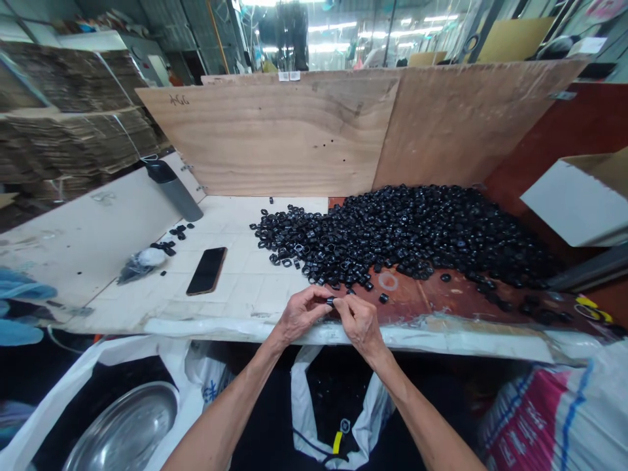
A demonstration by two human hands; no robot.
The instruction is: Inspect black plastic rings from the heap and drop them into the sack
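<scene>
Between my two hands, at the front edge of the table, is a small black ring-shaped part (pixel 330 301). My left hand (pixel 305 313) pinches it between thumb and fingers from the left. From the right, the closed fingertips of my right hand (pixel 360 322) meet the same part. Just beyond my hands spreads a large heap of similar black parts (pixel 417 229), higher toward the back right. One loose black part (pixel 383 298) lies right of my right hand. Below the table edge hangs an open white sack (pixel 300 386) with dark contents.
Left on the table lie a phone (pixel 207 271), a dark bottle (pixel 174 191) and a small plastic bag (pixel 142 263). A wooden board (pixel 275 137) walls the back. A white box (pixel 574 203) stands right. Below left, a metal bowl (pixel 127 428) sits in a sack.
</scene>
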